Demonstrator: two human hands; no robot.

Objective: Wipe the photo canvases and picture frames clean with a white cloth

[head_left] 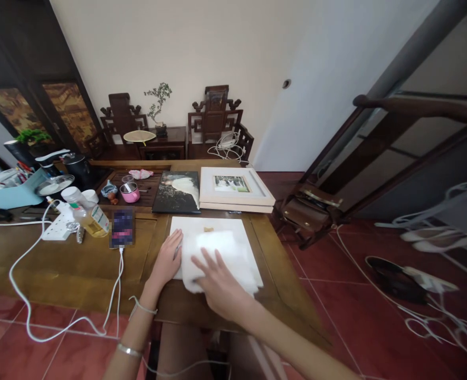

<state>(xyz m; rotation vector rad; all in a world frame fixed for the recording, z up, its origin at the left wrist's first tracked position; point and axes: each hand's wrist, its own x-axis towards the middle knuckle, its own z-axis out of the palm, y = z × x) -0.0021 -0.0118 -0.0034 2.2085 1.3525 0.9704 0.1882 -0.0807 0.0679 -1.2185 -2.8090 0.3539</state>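
Head view: farthest left of your left grip, a white power strip (57,228) sits on the worktop (86,269), with a bottle of amber liquid (94,222) just beside it. A phone (121,230) lies nearer that grip, its white cable (120,274) dropping over the worktop's front edge; should your left forearm snag that loop, it could drag the phone off. Your left grip (169,258) is wide, laid flat along the left edge of the white board (237,224). If it presses too lightly, the board could skid under sideways rubbing. Beyond its fingertips lies a dark picture of a white bird (175,192). Ahead of your right grip, a small tan piece (208,229) rests on the board; a long forward push could catch and shift it. Your right grip (221,287) is wide too, its blurred fingers spread over a white sheet (239,258) on the board; uneven pressure there could crease or slide the sheet. Beyond that grip, slightly right, lie stacked pale frames (265,196), close enough to be bumped if your reach runs past the board
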